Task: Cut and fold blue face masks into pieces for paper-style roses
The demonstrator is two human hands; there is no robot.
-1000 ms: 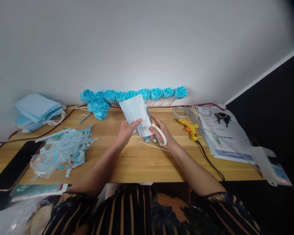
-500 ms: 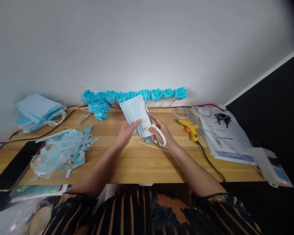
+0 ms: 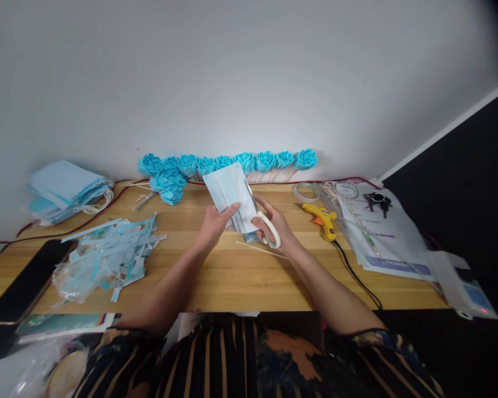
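Pale blue face masks (image 3: 231, 190), fanned in a small stack, are pinched in my left hand (image 3: 216, 222), its thumb lying across their front. My right hand (image 3: 279, 224) is closed on scissors with white handles (image 3: 270, 228). The scissor blade runs along the masks' right edge, mostly hidden by them. Below my right hand a thin pale stick (image 3: 260, 250) lies on the wooden table (image 3: 232, 282).
Blue folded flowers (image 3: 265, 160) line the wall. At left are stacked masks (image 3: 66, 182), cut strips (image 3: 120, 249) and a black phone (image 3: 27, 282). A yellow glue gun (image 3: 324, 220), keys (image 3: 377, 202) and papers (image 3: 392, 237) lie at right, near a power strip (image 3: 460, 284).
Almost nothing differs. My hands, the masks and the scissors keep the same pose, with only a slight shift of the whole view.
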